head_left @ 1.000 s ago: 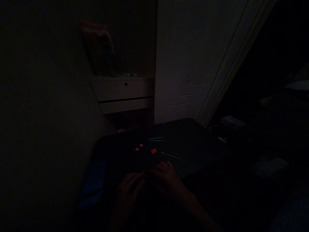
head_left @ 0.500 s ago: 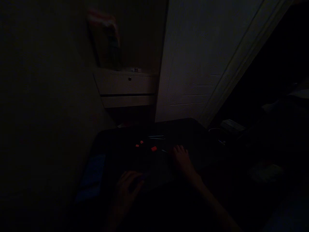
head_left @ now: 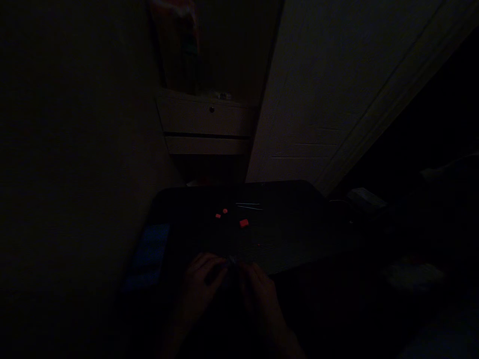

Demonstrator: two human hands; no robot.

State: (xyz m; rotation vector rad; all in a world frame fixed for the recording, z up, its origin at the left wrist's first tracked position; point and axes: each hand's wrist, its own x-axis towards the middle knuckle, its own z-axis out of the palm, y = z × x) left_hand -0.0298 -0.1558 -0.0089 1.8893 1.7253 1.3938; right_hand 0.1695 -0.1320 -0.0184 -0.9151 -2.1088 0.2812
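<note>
Red block [head_left: 244,223] on dark table [head_left: 292,219].

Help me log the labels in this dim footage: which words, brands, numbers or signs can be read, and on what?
None can be read.
Red-and-dark upright sheet or packet: too dark and blurred to tell.
Pale box at right: too dim to tell.
Flat blue rectangular thing: no readable text.
Red block: none visible.
Small greyish thing at the fingertips: too small and dark.

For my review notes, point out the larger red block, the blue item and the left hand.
Larger red block [head_left: 244,224]: head view, top.
Blue item [head_left: 154,245]: head view, upper surface.
Left hand [head_left: 200,281]: head view, back.
</note>
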